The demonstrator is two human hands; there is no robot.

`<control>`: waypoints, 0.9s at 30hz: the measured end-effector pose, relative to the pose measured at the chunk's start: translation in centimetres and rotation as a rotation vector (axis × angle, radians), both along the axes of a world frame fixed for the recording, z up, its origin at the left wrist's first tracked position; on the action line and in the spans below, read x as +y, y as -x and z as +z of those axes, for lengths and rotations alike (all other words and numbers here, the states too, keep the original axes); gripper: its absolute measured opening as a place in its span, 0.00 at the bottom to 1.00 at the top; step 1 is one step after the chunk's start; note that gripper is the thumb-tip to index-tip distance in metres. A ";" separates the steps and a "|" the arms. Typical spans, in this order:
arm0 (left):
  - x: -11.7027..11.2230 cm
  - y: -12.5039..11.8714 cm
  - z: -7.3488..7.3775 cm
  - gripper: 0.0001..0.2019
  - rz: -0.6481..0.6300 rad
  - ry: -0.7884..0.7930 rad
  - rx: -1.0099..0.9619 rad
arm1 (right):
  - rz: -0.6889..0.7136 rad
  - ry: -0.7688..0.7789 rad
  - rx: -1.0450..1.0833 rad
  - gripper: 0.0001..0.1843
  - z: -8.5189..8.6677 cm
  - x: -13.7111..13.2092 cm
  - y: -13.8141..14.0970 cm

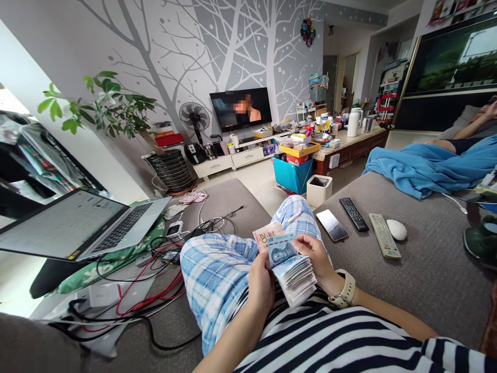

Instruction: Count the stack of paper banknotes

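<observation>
A thick stack of banknotes rests over my lap, above my blue plaid trousers. My left hand grips the stack from the left side, fingers closed around its edge. My right hand, with a pale watch on the wrist, pinches the top blue note and bends it up. A reddish 20 note stands up behind the blue one. Both hands touch the stack.
A phone, two remotes and a white mouse lie on the grey sofa to my right. An open laptop and tangled cables are on my left. Another person lies under a blue blanket far right.
</observation>
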State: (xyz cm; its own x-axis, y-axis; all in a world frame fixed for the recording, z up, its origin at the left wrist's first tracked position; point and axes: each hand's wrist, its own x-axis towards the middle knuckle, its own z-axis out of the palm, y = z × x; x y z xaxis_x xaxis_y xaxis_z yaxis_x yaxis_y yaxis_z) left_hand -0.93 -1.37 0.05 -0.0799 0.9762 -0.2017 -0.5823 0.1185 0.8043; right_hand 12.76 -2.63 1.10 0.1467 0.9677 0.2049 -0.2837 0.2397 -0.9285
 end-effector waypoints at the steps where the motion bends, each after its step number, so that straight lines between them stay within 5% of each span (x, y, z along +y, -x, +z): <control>1: 0.0 0.0 0.0 0.12 -0.004 0.000 -0.001 | 0.001 0.002 0.004 0.18 0.0 0.0 0.0; 14: -0.6 -0.4 1.4 0.09 -0.060 0.020 -0.068 | 0.027 -0.007 0.000 0.16 -0.2 0.0 -0.1; 27: -0.4 -0.4 0.9 0.14 -0.079 0.010 -0.064 | 0.012 -0.005 -0.016 0.17 -0.1 0.0 -0.1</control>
State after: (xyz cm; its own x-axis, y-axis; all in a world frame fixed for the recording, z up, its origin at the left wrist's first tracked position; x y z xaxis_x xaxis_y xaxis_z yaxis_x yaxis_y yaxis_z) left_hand -0.57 -1.75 0.92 0.0109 0.9768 -0.2138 -0.6207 0.1743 0.7644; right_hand 12.83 -2.63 0.98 0.1321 0.9683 0.2120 -0.2719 0.2411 -0.9316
